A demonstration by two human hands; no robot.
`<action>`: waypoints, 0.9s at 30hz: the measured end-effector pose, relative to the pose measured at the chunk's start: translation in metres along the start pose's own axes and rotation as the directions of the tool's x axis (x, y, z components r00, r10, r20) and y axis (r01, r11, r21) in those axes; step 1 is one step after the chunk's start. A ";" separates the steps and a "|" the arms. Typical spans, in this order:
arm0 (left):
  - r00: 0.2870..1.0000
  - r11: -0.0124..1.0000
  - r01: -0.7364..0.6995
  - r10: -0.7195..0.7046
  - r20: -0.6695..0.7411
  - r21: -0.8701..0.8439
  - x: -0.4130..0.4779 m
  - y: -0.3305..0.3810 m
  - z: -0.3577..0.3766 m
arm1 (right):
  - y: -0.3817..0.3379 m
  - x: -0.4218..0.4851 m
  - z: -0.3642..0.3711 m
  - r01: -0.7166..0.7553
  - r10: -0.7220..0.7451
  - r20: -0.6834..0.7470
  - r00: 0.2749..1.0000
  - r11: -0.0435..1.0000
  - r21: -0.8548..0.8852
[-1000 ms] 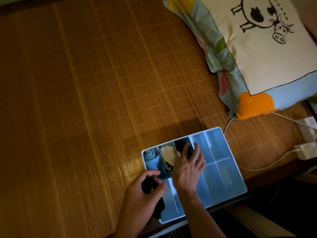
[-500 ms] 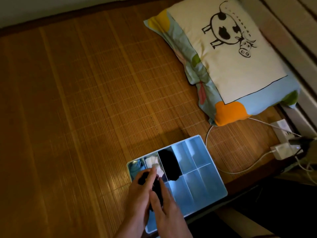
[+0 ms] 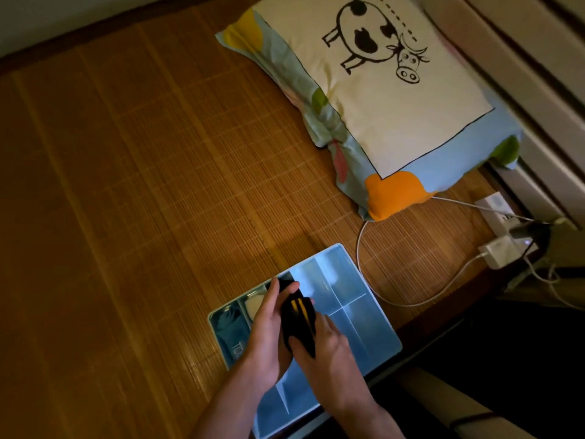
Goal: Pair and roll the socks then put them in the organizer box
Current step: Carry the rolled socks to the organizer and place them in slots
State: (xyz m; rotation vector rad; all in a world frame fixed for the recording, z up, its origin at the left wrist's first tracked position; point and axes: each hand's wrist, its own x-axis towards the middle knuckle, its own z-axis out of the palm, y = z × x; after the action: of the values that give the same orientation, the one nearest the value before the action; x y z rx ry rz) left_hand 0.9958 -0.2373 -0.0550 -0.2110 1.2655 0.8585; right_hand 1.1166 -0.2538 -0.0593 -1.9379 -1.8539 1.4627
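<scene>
A light blue organizer box [image 3: 364, 324] with several compartments lies on the bamboo mat near its front edge. Over the box's middle, both hands hold a black rolled sock with yellow stripes [image 3: 299, 318]. My left hand [image 3: 269, 331] cups it from the left, fingers reaching over its far end. My right hand [image 3: 326, 346] grips its near end from the right. A blue sock roll [image 3: 229, 327] fills the leftmost compartment and a cream one [image 3: 254, 304] lies beside it. Part of another black sock roll [image 3: 285, 282] shows behind my left fingers.
A cow-print pillow [image 3: 389, 99] lies at the back right. A white cable [image 3: 411, 299] loops from the pillow's corner to chargers and a power strip [image 3: 497, 210] at the right edge. The bamboo mat [image 3: 126, 201] stretches left and back. The bed edge runs just below the box.
My right hand left the black roll in the back compartment and joined my left on the striped black sock. Both hands lifted it over the box's middle. The camera view shifted.
</scene>
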 end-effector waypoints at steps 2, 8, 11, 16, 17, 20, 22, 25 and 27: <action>1.000 1.000 0.004 -0.004 0.020 0.012 0.007 0.004 0.002 | 0.004 0.006 -0.004 0.002 -0.002 0.003 1.000 1.000 0.009; 0.996 0.918 -0.073 0.085 -0.013 0.389 0.026 0.000 0.021 | 0.024 0.036 -0.014 -0.040 0.020 -0.158 0.987 0.992 -0.123; 0.955 0.858 -0.183 0.271 -0.121 0.480 0.026 0.008 0.011 | 0.033 0.053 -0.009 -0.106 0.051 -0.201 0.978 0.957 -0.271; 0.915 0.873 -0.245 0.351 -0.196 0.421 0.012 0.017 -0.015 | 0.034 0.071 0.014 -0.043 -0.111 -0.220 0.969 0.803 -0.594; 0.917 0.882 -0.236 0.342 -0.208 0.409 0.010 0.017 -0.018 | 0.035 0.075 0.017 -0.029 -0.161 -0.250 0.955 0.787 -0.617; 0.913 0.899 -0.226 0.329 -0.240 0.375 0.007 0.015 -0.032 | 0.040 0.086 0.021 0.013 -0.268 -0.305 0.914 0.771 -0.636; 0.903 0.900 -0.246 0.348 -0.252 0.361 0.005 0.015 -0.042 | 0.040 0.088 0.023 0.037 -0.303 -0.311 0.901 0.768 -0.639; 0.899 0.906 -0.258 0.353 -0.261 0.337 0.000 0.015 -0.051 | 0.046 0.085 0.025 0.064 -0.364 -0.269 0.892 0.690 -0.721; 0.901 0.912 -0.257 0.346 -0.263 0.319 -0.002 0.014 -0.057 | 0.053 0.085 0.024 0.046 -0.380 -0.292 0.878 0.673 -0.738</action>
State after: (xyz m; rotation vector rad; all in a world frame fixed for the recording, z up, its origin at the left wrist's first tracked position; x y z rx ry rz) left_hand 0.9439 -0.2615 -0.0680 0.0843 1.7367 0.9249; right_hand 1.1231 -0.2117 -0.1528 -1.9411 -2.5104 0.1551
